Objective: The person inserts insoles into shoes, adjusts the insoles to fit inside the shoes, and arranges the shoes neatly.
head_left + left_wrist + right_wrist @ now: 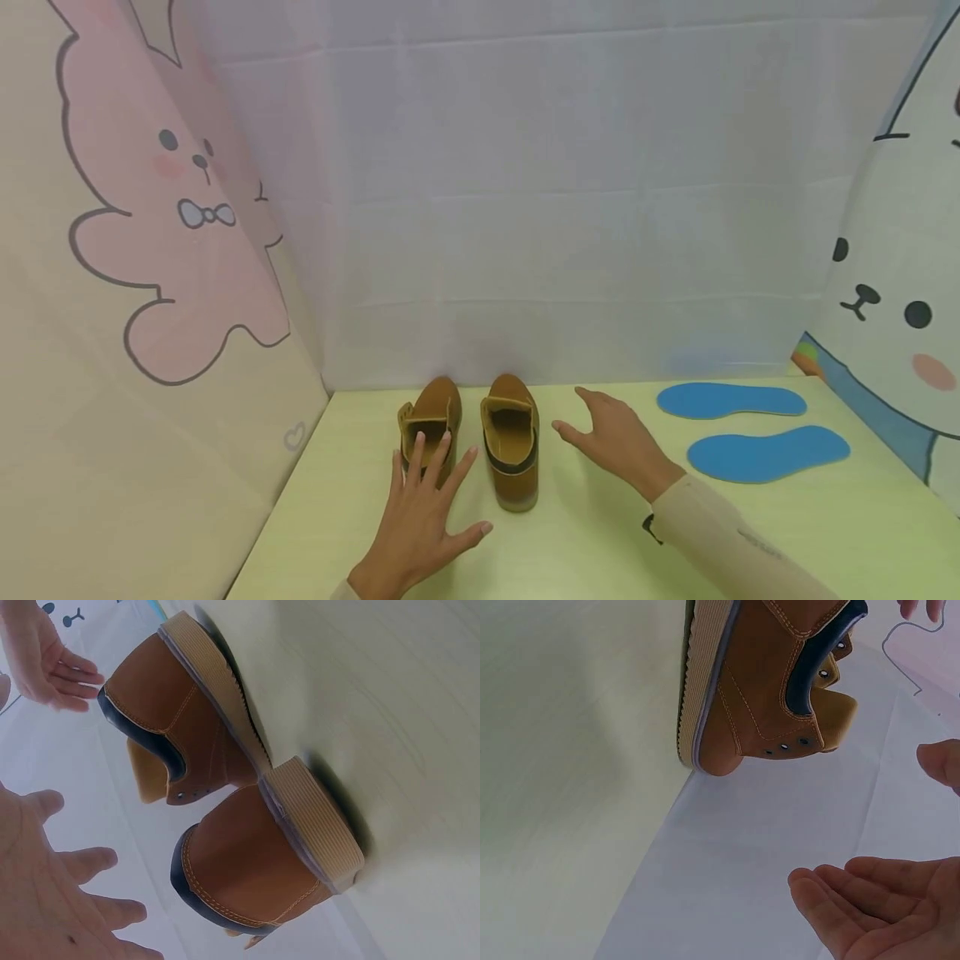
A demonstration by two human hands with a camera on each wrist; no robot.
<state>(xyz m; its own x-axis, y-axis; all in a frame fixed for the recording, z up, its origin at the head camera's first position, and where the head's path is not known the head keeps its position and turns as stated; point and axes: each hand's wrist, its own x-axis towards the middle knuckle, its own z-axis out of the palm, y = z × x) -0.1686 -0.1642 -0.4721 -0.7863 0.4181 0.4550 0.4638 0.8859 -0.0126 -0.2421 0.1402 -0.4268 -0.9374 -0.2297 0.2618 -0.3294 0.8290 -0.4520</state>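
Two brown shoes without laces stand side by side, toes toward the back wall: a left shoe (441, 400) and a right shoe (513, 454). Both have dark collars and tan ribbed soles, plain in the left wrist view on the nearer shoe (240, 859). My left hand (420, 521) hovers spread-fingered behind and above the left shoe, covering part of it in the head view; the left wrist view shows a gap. To the right of the right shoe is my right hand (618, 437), fingers extended, holding nothing and apart from the shoe (769, 690).
Two blue insoles, a back one (727, 401) and a front one (768, 455), lie flat on the pale yellow tabletop (592, 546) at the right. White cloth (562, 208) hangs behind the table. Printed cloth with cartoon animals stands at both sides.
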